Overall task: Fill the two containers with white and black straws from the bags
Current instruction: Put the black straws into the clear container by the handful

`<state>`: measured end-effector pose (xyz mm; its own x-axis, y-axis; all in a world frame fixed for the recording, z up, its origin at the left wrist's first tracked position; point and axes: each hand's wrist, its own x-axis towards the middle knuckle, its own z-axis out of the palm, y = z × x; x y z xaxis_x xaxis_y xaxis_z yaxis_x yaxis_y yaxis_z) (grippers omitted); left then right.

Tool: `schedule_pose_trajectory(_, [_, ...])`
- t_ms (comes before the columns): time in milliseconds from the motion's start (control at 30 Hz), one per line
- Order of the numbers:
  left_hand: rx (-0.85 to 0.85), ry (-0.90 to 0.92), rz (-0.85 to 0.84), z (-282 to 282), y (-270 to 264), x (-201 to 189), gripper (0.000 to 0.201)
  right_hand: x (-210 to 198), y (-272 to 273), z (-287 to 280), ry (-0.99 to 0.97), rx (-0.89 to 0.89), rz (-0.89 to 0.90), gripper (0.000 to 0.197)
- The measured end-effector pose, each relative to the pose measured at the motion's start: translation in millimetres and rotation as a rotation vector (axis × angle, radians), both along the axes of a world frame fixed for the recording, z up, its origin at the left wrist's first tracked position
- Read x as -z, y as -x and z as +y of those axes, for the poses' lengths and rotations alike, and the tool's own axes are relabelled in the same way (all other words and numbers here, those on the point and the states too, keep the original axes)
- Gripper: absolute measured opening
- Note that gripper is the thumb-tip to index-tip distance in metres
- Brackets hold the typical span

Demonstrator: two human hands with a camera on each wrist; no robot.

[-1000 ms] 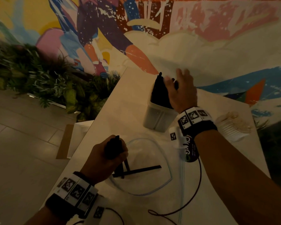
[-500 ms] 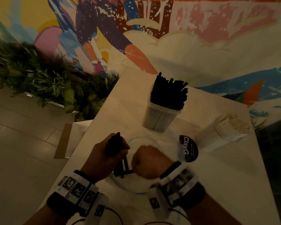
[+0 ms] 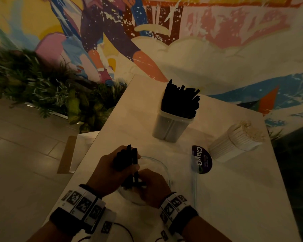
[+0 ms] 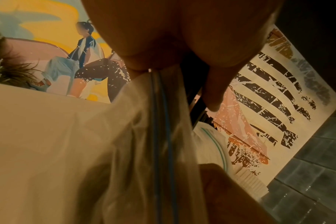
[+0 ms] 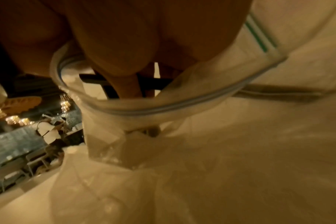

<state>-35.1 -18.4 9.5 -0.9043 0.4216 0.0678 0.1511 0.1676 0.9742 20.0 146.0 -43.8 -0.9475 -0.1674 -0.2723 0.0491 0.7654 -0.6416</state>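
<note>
My left hand (image 3: 129, 163) grips an upright bundle of black straws (image 3: 130, 153) over the mouth of a clear zip bag (image 3: 162, 167) near the table's front. Inside that bag my right hand (image 3: 147, 183) curls its fingers (image 5: 128, 86) on a few loose black straws (image 5: 90, 78) lying crosswise. In the left wrist view the bag's film (image 4: 159, 136) hangs under the palm beside the straws (image 4: 197, 104). Farther back, a clear container (image 3: 171, 127) stands packed with black straws (image 3: 180, 100). At the right lies a bundle of white straws (image 3: 241, 138).
A dark round ClayG label (image 3: 201, 158) lies between the bag and the white straws. The pale table (image 3: 234, 198) ends close to my left wrist, with floor, flat cardboard (image 3: 66, 154) and plants (image 3: 42, 89) beyond. A painted wall rises behind.
My right hand left the black-straw container, came back to the bag and now reaches in among the loose straws. The left hand kept its bundle in place.
</note>
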Motion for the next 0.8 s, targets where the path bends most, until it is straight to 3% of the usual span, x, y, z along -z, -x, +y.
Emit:
schedule_pose_trajectory(200, [0.049,-0.029,0.014,1.9,-0.4,2.9,0.045,-18.5,-1.1,-8.2,0.315,0.142,0.183,0.053])
schedule_pose_trajectory(400, [0.029,-0.021,-0.017,-0.3,1.6,4.2,0.066,-23.7,2.6,-8.0,0.361,0.195,0.332,0.031])
schedule_pose_trajectory(433, [0.030,-0.027,-0.040,-1.4,1.4,4.4,0.065,-24.6,2.8,-7.8,0.361,0.202,0.337,0.026])
schedule_pose_trajectory(567, [0.026,-0.062,-0.074,0.3,-1.1,1.7,0.026,-25.7,5.1,-10.2,0.401,0.265,0.345,0.026])
schedule_pose_trajectory(700, [0.010,0.006,-0.055,1.0,-0.4,1.3,0.027,-35.3,8.8,-2.8,0.579,0.475,0.373,0.006])
schedule_pose_trajectory(800, [-0.013,0.073,-0.032,-1.4,1.2,2.5,0.021,-61.6,11.7,6.4,0.838,0.582,0.462,0.019])
